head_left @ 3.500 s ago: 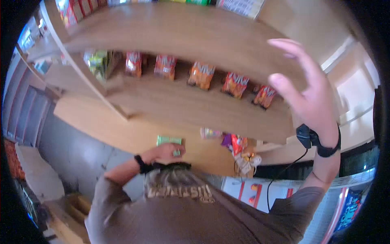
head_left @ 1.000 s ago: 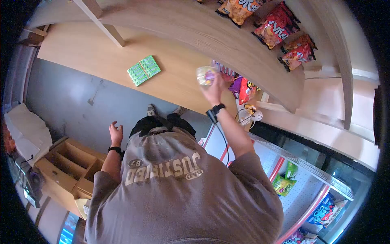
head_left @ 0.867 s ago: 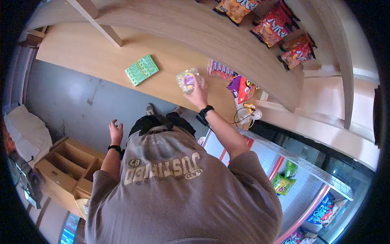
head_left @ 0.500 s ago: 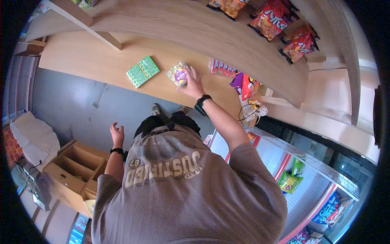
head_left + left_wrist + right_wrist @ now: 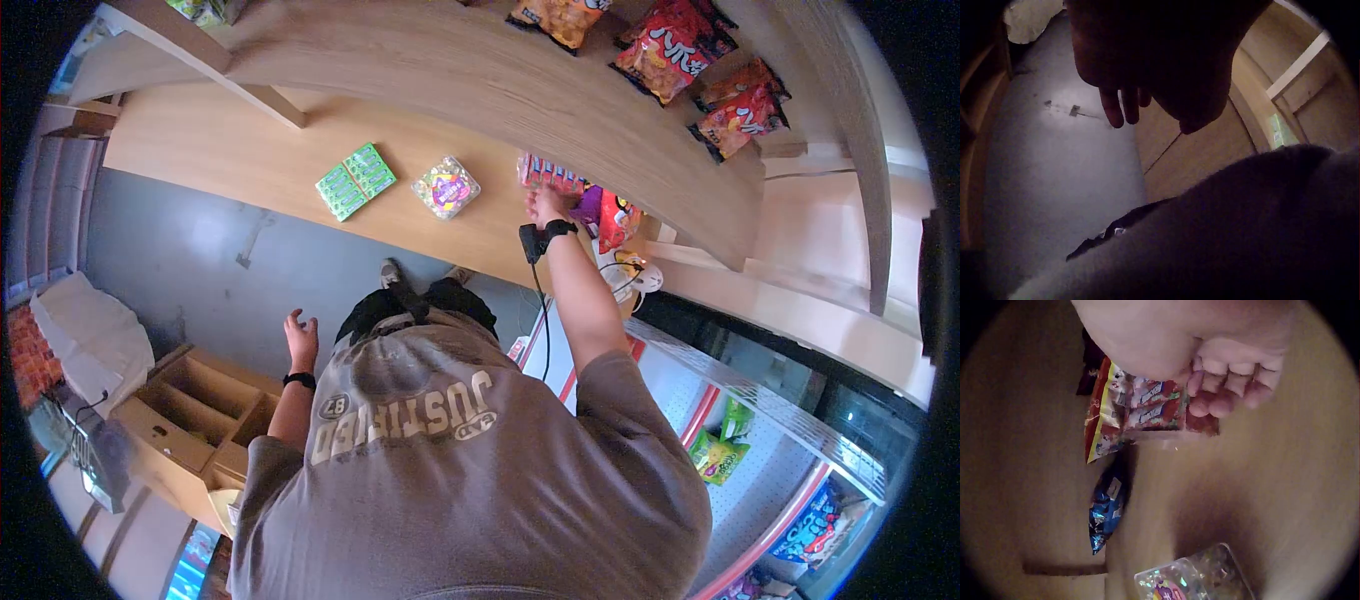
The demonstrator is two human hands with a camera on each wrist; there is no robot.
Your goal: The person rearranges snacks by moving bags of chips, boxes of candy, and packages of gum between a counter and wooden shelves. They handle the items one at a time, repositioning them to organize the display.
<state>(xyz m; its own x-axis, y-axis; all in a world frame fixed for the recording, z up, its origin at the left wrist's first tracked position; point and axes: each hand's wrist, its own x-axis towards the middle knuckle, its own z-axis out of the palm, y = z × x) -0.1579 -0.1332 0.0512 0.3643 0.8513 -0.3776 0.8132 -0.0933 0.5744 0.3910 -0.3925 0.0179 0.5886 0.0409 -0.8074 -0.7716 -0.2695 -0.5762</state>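
Note:
My right hand [image 5: 546, 205] is at the near left end of a clear-wrapped pack of red-and-pink sticks [image 5: 562, 178] on the table, under the shelf's edge. In the right wrist view its fingers [image 5: 1219, 403] curl at the end of that pack, and the thumb is partly hidden. Left of this hand sits a clear plastic box [image 5: 447, 187] with a purple and yellow label, shiny small pieces inside. Two green packs [image 5: 356, 181] lie side by side farther left. My left hand [image 5: 301, 340] hangs beside the body, loosely curled, holding nothing.
Purple and red snack bags [image 5: 618, 218] and a white cabled object [image 5: 640, 275] stand at the table's right end. A wooden shelf [image 5: 480, 95] with snack bags [image 5: 668, 55] overhangs the table. A cardboard box [image 5: 205, 410] is at lower left, a display rack [image 5: 740, 490] at right.
The right hand has set the clear box down right of the green packs, let go, and moved right to the red-and-pink pack. The left hand hangs as before.

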